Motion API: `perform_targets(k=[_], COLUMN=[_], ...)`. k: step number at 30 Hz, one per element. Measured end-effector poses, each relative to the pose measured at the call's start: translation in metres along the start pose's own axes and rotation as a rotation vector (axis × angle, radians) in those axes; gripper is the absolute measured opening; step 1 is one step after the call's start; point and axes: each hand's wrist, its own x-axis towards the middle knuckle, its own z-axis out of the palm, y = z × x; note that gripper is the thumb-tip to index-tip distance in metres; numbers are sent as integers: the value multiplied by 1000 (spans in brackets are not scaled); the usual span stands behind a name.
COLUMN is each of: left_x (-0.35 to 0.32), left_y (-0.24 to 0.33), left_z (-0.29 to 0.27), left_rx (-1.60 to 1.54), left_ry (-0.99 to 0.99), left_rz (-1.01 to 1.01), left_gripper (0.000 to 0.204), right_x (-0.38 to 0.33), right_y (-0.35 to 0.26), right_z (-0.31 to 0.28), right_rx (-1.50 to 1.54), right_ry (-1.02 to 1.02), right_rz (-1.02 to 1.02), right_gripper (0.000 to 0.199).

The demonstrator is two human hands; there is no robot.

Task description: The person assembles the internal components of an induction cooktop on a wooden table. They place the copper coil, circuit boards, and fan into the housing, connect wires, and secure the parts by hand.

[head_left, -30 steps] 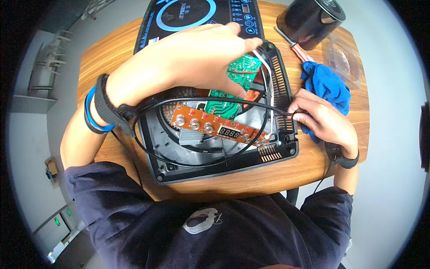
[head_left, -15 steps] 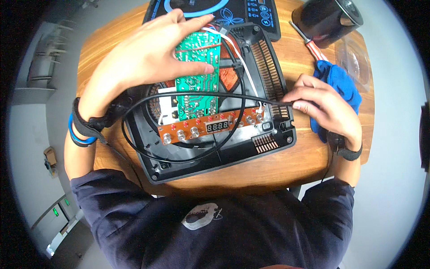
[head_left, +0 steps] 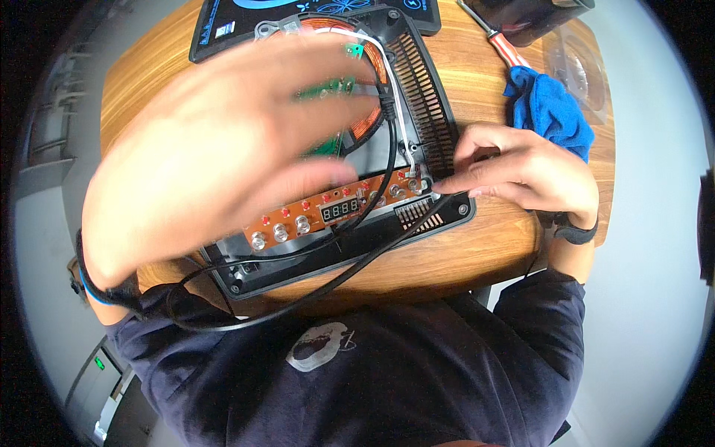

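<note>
My left hand (head_left: 246,134), smeared by motion, hovers over or rests on a green circuit board (head_left: 328,144); contact is unclear. Strips of the board show between the spread fingers. The board lies in an open black housing (head_left: 439,127), over a copper coil (head_left: 363,123). At the housing's near right corner, my right hand (head_left: 521,167) pinches a black cord (head_left: 339,287). From there the cord loops out over the near edge toward my shirt and back up into the housing. An orange-brown board (head_left: 305,211) with clear buttons and a small digit display (head_left: 341,211) lies along the near side.
Behind the housing lies a black glass panel (head_left: 261,22) with blue markings. To the right are a blue cloth (head_left: 555,112), a red-and-white-handled screwdriver (head_left: 506,51), a dark cylindrical container (head_left: 529,18) and a clear plastic tray (head_left: 577,71) on the wooden table (head_left: 141,97).
My right hand has drawn the cord down and nearer, so its loop now hangs past the housing's near edge. My left hand has moved nearer and covers more of the green board.
</note>
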Motion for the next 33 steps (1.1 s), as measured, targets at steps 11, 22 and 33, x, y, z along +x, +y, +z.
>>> perform_targets(k=[11, 22, 33], left_x=[9, 29, 35], left_y=[55, 64, 69], left_z=[31, 67, 79], left_rx=[-298, -252, -484], left_ry=[-219, -214, -296], left_rz=[188, 198, -51], left_gripper=[78, 41, 55], right_x=[16, 5, -2], right_y=[-17, -15, -24], right_z=[25, 23, 23], right_rx=[-120, -341, -275], right_ry=[98, 96, 111], right_rz=[131, 33, 229], right_gripper=[33, 35, 39])
